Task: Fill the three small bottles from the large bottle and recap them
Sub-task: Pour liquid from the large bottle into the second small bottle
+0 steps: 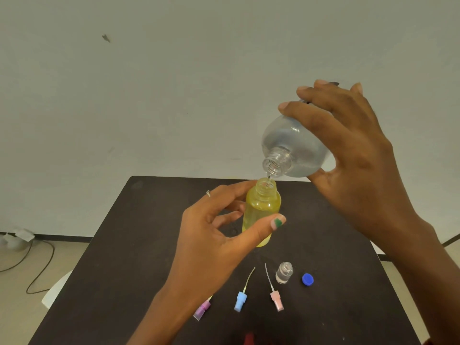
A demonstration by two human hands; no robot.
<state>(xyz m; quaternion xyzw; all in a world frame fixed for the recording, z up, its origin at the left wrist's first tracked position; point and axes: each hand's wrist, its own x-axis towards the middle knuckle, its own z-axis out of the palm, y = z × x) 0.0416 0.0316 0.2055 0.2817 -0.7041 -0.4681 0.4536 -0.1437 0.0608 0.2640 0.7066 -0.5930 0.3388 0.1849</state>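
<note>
Head view: right hand [358, 155] grips tilted large bottle [293, 148] above yellow bottle [261, 210], which left hand [211, 235] pinches; misaligned necks risk spilling onto bench [124, 257].

Your right hand [353, 155] hides large bottle [296, 148] base. Left hand [216, 235] covers yellow bottle [261, 210] far side, purple sprayer [202, 310] tube. Forearms, desk [124, 270] front cut by edge. Red blur [249, 339] at bottom unidentifiable.

Even soft light, sharp, wide-angle edge bending
</note>
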